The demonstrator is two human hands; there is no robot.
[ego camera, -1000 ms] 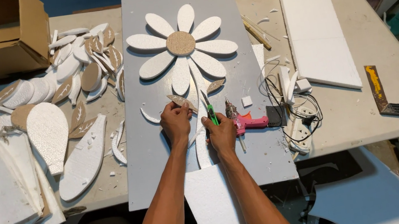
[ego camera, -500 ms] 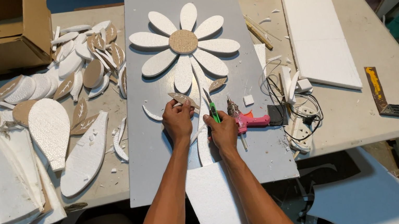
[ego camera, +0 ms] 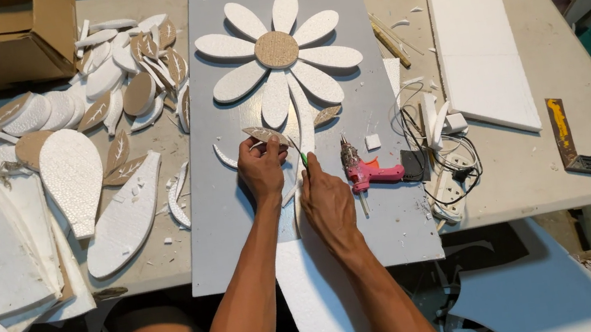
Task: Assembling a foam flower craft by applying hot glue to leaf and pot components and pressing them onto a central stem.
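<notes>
Left hand point(ego camera: 262, 169) pinching brown foam leaf point(ego camera: 265, 134) over grey board point(ego camera: 223, 200); right hand point(ego camera: 326, 200) gripping green-handled cutter point(ego camera: 303, 158) at white stem point(ego camera: 302, 122). Risking: blade slipping toward left fingers, gouging stem, leaf bonding crooked.

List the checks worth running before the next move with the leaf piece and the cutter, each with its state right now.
1. Left hand has a grip on the brown leaf piece: ok.
2. Right hand holds the green-tipped tool: ok; blade state: cannot tell.
3. Foam stem lies flat on the grey board under the daisy: ok.
4. Pink glue gun lies apart from both hands: ok.
5. Glue gun hot or powered: cannot tell.
6. Board free of foam scraps: not ok.
</notes>
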